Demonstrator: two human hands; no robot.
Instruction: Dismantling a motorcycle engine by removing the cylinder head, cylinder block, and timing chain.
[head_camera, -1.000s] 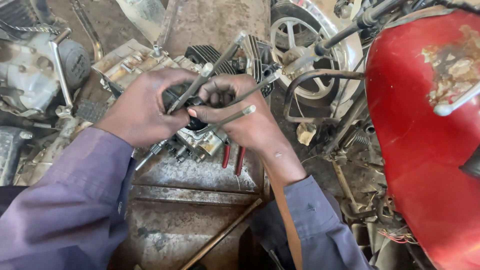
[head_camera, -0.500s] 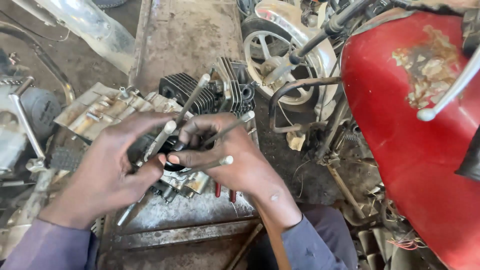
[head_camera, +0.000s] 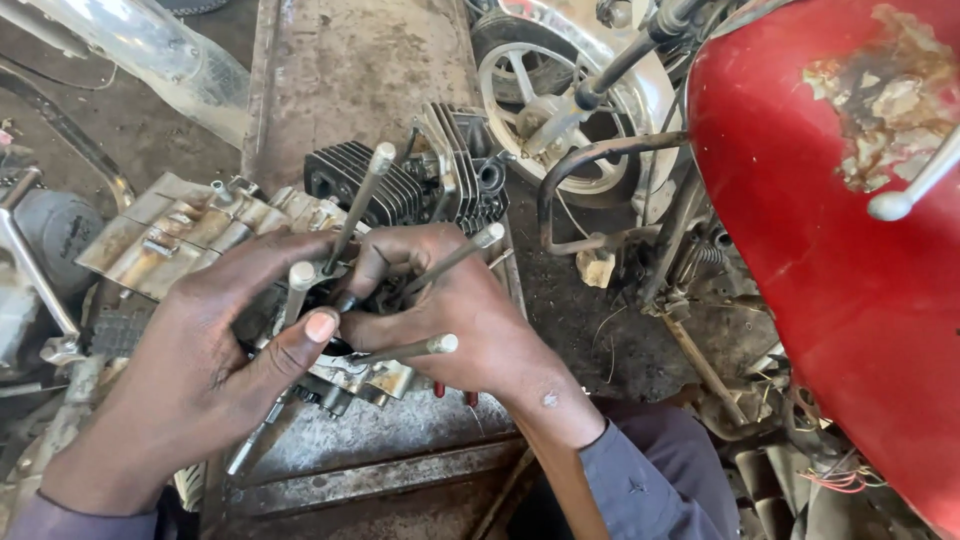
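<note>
We have both hands pressed onto an engine block (head_camera: 200, 235) that lies on a worn metal bench (head_camera: 350, 60). Four long metal studs (head_camera: 358, 205) stick up out of the engine between our fingers. Our left hand (head_camera: 200, 370) lies over the near side of the block, fingers curled around the studs and thumb stretched toward the right hand, clasping the engine rather than hanging loose. Our right hand (head_camera: 460, 320) closes on the same spot from the other side, its fingers tucked down among the studs; what the fingertips pinch there we cannot tell. Just behind the hands stands a black finned cylinder (head_camera: 390, 185), touching the engine. To the right, well apart, are a red fuel tank (head_camera: 830, 260) and a spoked wheel (head_camera: 530, 90).
</note>
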